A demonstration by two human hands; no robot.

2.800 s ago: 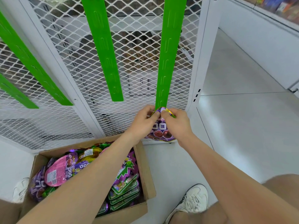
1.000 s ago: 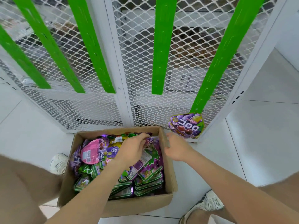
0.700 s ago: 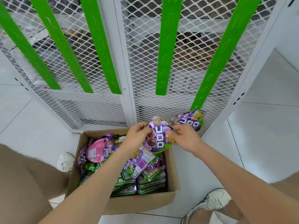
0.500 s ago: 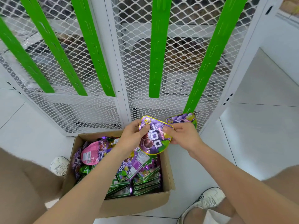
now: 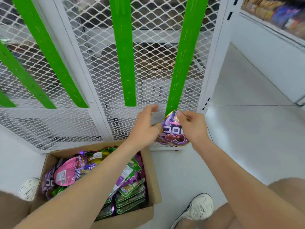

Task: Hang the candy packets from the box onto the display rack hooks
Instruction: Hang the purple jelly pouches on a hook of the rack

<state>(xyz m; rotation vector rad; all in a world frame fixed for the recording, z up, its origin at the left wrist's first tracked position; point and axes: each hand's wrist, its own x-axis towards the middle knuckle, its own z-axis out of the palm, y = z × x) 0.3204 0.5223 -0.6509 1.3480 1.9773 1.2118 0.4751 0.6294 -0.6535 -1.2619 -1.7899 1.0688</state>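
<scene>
From the head view, the right hand (image 5: 193, 128) pinched the top edge of a purple candy packet (image 5: 173, 133) between thumb and fingertips, holding it against the bottom end of the rightmost green strip (image 5: 184, 55) of the mesh rack (image 5: 102, 63). The left hand (image 5: 145, 126) sat at the packet's left edge with its fingers loosely curled; whether it gripped the packet could not be told. The hook itself was hidden. The packet looked light, thin, glossy and likely slippery, so it was best held by its flat top seam near the hanging hole. More packets (image 5: 69, 174) filled the cardboard box (image 5: 151, 177) on the floor (image 5: 247, 129), below the rack's lower edge.
</scene>
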